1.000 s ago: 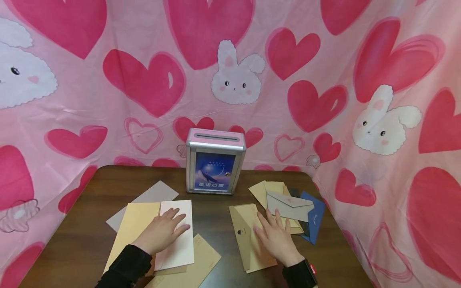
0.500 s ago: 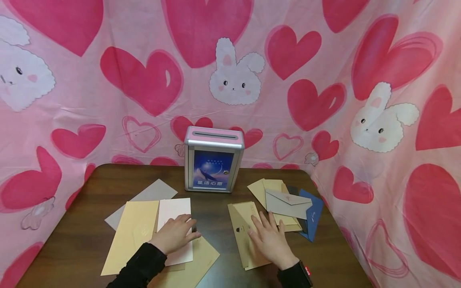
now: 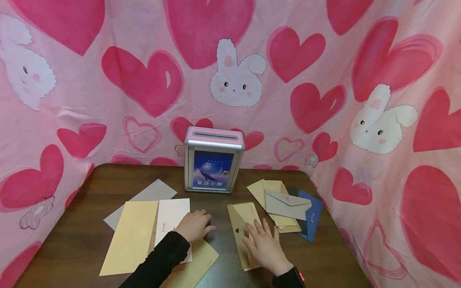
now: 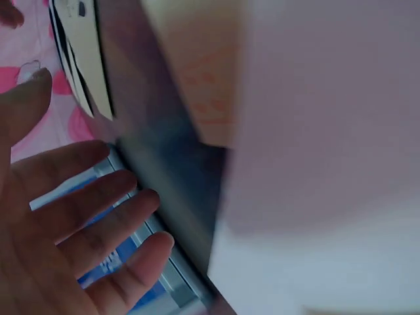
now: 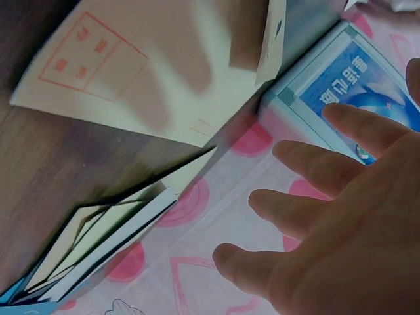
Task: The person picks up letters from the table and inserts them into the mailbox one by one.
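My left hand [image 3: 194, 226] hovers with relaxed fingers over the right edge of a white envelope [image 3: 171, 218]. In the left wrist view the fingers of this left hand [image 4: 85, 230] are spread and hold nothing. A cream envelope [image 3: 131, 236] lies left of the white one, and a tan envelope [image 3: 201, 258] lies partly under it. Over the tan kraft envelopes [image 3: 239, 224] on the right is my right hand [image 3: 267, 249], its fingers spread. Seen from the right wrist, this right hand [image 5: 328, 203] is apart from the envelope with red print [image 5: 131, 72].
A silver box with a pink slotted top [image 3: 215, 160] stands at the table's back. Grey [image 3: 288, 205] and blue [image 3: 314, 216] envelopes pile up at the right with cream ones. A grey sheet [image 3: 155, 191] lies at the left. A heart-patterned cloth [image 3: 144, 80] hangs behind.
My left hand has moved right across the white envelope, uncovering its printed front and most of the cream envelope. The right hand has shifted slightly left and nearer to me. The envelopes lie much as before.
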`<act>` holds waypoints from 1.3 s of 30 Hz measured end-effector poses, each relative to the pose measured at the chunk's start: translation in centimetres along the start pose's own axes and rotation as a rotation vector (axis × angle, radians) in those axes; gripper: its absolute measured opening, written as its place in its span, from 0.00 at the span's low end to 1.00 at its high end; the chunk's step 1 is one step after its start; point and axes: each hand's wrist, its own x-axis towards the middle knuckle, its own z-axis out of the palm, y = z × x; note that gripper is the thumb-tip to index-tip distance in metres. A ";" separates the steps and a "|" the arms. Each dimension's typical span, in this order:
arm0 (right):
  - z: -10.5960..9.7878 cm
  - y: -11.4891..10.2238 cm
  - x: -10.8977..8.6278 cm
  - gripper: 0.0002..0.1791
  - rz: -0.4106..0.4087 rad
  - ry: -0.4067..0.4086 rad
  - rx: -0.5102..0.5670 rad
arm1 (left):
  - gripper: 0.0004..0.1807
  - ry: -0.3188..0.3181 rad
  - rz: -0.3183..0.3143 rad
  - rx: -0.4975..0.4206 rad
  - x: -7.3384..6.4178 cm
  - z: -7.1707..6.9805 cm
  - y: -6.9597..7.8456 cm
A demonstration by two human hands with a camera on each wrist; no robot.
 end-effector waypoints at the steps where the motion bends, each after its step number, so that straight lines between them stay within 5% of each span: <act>1: 0.0 0.0 0.0 0.28 0.002 -0.001 -0.002 | 0.22 -0.001 -0.010 -0.002 0.7 0.0 0.3; 9: 0.5 0.5 -0.2 0.28 0.036 -0.015 0.001 | 0.18 -0.028 -0.104 -0.084 5.7 0.6 1.9; 15: 0.9 1.1 -0.6 0.25 0.079 0.005 -0.022 | 0.15 -0.010 -0.195 -0.113 8.3 2.2 3.0; 26: 1.4 2.4 -1.0 0.25 0.170 0.044 -0.070 | 0.23 0.076 -0.214 -0.049 10.4 4.9 4.7; 39: 2.2 3.5 -1.3 0.36 0.326 0.051 -0.104 | 0.36 0.071 -0.283 0.039 11.0 5.8 6.0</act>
